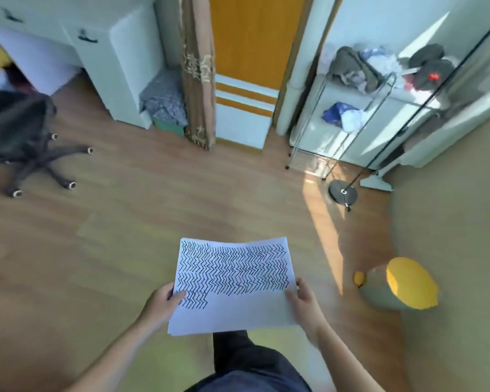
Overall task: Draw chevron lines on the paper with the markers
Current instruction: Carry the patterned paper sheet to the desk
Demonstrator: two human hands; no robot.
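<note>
1. Room: wood-effect floor [153, 222], with a patch of sunlight on its right part. The far wall carries a white desk unit [119, 52], a patterned curtain [198, 69] and an orange and white door [252, 52].
2. A black office chair [20, 131] on castors stands at the left edge of the floor.
3. A wire rack [351, 108] holding bundled cloths stands far right, with a round black stand base [343, 195] on the floor just in front of it.
4. A grey bin with a yellow lid [402, 284] sits on the floor at the right, near the paper but apart from it.
5. Task item: the paper [232, 287] is held in the air above the floor, centre foreground, tilted slightly. Rows of dark chevron lines fill its upper part; one short row at lower left is incomplete, and the bottom strip is blank.
6. Left hand [164, 302]: grasps the paper's left edge, thumb on top over the drawn rows.
7. Right hand [303, 301]: grasps the paper's right edge, thumb on top of the sheet.
8. The person's dark trousers [252, 372] show below the sheet.
</note>
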